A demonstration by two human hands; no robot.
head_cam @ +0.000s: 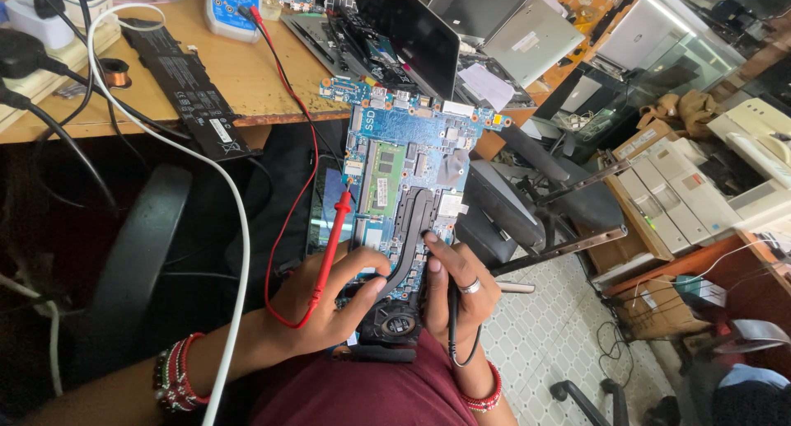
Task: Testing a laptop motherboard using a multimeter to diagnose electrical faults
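Wooden desk (247,80), perhaps tiled floor (552,327)

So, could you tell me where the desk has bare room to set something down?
Bare wood on the desk lies between the flat black battery and the red lead. It is crowded at the left edge with plugs and cables, and rightward with opened laptops.

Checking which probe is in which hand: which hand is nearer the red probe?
Left. The left hand grips the red probe against the board. The right hand is across the board from it, holding the black probe.
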